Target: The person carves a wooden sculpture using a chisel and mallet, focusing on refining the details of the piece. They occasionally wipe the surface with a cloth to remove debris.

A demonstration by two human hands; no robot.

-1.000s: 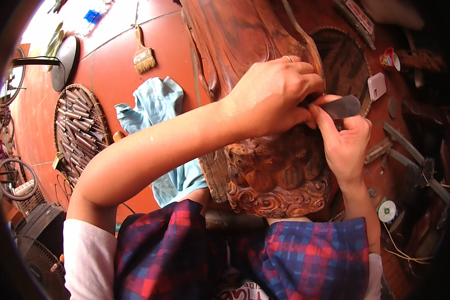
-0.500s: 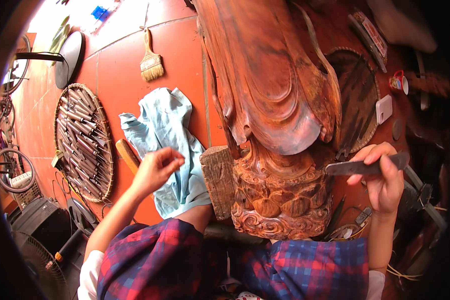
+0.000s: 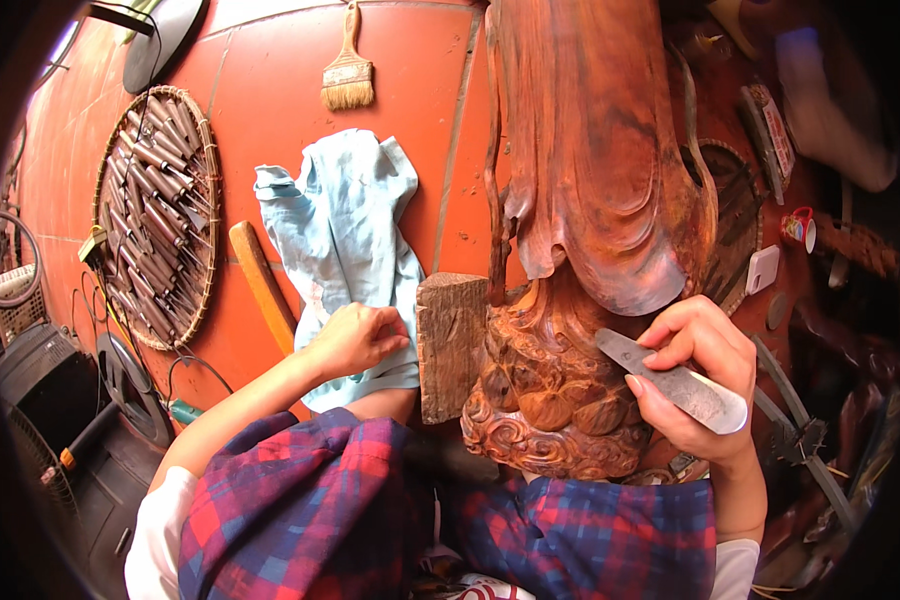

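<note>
A large reddish-brown wood carving (image 3: 590, 130), with smooth drapery folds above and scrolled relief at its near end, lies before my knees. Over that near end, my right hand (image 3: 705, 350) grips a flat, tapered grey metal blade (image 3: 685, 392), its narrow end pointing left toward the carving. My left hand (image 3: 358, 340) is curled closed, with nothing visible in it, above the lower part of a light blue cloth (image 3: 355, 210). A rough wooden block (image 3: 452, 350) stands between the cloth and the carving. The palm side of my left hand is hidden.
To the left, a round woven basket (image 3: 214, 190) holds several carving tools. A curved wooden handle (image 3: 258, 280) lies beside the cloth, and a flat brush (image 3: 348, 80) beyond it. On the right are a second basket (image 3: 755, 190), a red mug (image 3: 799, 230) and a white phone-like object (image 3: 762, 268).
My right hand has brought the blade left over the carving and turned it, so its wide end now points down-right. My left hand has moved slightly right and curled. The whole view has shifted.
</note>
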